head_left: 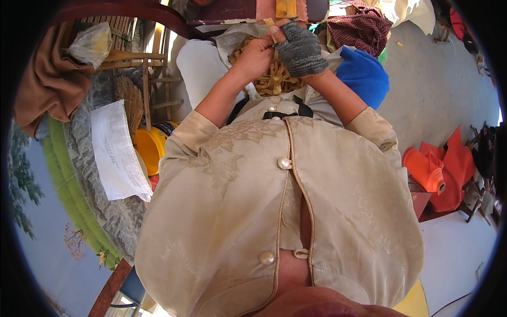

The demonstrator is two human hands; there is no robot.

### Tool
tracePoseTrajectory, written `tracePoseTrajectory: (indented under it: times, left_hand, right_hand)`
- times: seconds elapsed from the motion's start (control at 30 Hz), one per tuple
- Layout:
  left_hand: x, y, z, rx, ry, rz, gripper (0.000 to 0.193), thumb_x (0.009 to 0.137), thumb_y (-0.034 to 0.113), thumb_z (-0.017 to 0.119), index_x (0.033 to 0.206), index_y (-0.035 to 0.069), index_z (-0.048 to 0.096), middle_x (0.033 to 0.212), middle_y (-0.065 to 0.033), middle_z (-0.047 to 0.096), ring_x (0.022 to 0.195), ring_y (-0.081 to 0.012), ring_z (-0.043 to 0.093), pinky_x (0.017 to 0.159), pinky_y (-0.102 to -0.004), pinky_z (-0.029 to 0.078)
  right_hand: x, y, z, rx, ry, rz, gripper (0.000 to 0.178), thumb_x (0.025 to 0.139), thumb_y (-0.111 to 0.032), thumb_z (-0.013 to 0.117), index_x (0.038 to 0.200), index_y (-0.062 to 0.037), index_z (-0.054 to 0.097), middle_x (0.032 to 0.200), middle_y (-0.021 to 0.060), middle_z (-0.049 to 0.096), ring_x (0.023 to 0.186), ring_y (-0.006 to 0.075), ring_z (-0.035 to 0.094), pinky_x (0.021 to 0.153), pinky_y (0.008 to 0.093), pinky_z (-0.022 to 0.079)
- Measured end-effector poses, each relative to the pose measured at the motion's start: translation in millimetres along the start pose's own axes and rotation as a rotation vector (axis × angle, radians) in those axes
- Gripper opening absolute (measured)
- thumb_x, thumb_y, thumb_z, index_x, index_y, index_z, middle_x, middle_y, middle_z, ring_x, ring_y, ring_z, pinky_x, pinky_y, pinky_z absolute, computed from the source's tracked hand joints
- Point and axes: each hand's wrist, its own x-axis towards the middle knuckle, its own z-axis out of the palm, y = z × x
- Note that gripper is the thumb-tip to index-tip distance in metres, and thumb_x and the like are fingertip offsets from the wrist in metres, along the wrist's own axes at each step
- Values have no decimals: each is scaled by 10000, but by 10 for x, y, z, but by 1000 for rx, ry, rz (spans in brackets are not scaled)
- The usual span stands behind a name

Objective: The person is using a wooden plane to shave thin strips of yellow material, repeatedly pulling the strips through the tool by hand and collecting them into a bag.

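My left hand [255, 57], bare, is closed with its fingertips pressed against those of my right hand. The right hand [299, 48] wears a grey knitted glove that leaves the thumb and fingertips bare. It is closed too, and a short pale-yellow strip [269, 22] sticks up where the two hands meet. Which fingers grip the strip, I cannot tell exactly. Right below, in my lap, several yellowish-brown strips [278, 79] lie heaped in a pale plastic bag [232, 38].
A dark red table edge [211, 11] is just beyond my hands, bearing a pink cloth [264, 9] and an orange-yellow piece [286, 8]. Blue cloth [364, 76] lies to the right. A yellow bucket [150, 148], straw broom [129, 98] and wooden chair [145, 87] stand left.
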Motion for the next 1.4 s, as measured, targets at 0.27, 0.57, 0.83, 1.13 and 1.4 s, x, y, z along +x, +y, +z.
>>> tracePoseTrajectory:
  times: [0.27,0.57,0.83,1.13,1.4]
  left_hand:
    - [-303,735,-80,218,722,929,159,918,150,445,955,62,573,884,-90,570,785,-239,573,726,-285,463]
    - [-80,299,-120,-277,282,576,134,895,89,474,982,30,557,890,-33,612,778,-143,594,707,-258,475]
    - [44,209,-121,-263,243,586,160,896,94,503,1018,10,566,926,-19,607,826,-69,564,740,-200,470]
    - [-45,344,15,-209,398,632,227,874,190,572,1008,10,607,817,-23,629,738,-71,579,662,-192,463]
    - [-28,427,-32,-96,419,592,114,841,97,598,910,15,637,740,-8,630,692,-58,589,632,-191,473]
  right_hand:
    - [190,0,-175,731,-250,371,219,898,-249,483,843,-49,555,696,51,527,482,104,495,442,214,393]
    - [146,-56,-367,161,-248,246,406,865,-438,474,976,-67,597,869,163,603,789,315,598,699,403,468]
    - [235,170,-332,523,-342,480,347,820,-369,586,911,-39,638,625,73,564,548,174,546,514,284,432]
    - [123,127,-217,664,-118,503,364,830,-383,563,925,-42,645,611,48,555,554,101,538,526,233,434]
    - [133,444,-296,1393,-156,1076,329,882,-402,509,919,-82,575,537,-19,438,397,49,313,365,188,234]
